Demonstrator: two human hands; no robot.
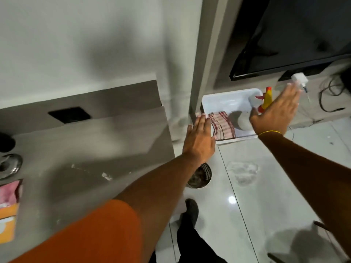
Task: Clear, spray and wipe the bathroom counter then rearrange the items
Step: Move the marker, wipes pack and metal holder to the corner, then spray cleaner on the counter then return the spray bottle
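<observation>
A white tray (224, 99) stands on a low ledge to the right of the grey counter (91, 154). In it lie a red-striped cloth (222, 126) and a spray bottle (266, 100) with a yellow and red head. My left hand (199, 141) is stretched out flat, fingers apart, just at the tray's near left corner. My right hand (275, 111) is spread open over the tray's right end, partly covering the spray bottle. Neither hand holds anything. White specks lie on the counter top.
On the counter's left edge sit a metal dish (9, 166), a dark round object (6, 142) and an orange box of pink tissues (9, 205). A small bin (201, 175) stands on the glossy tiled floor. A black screen (296, 35), a white plug (300, 79) and cables are at the right.
</observation>
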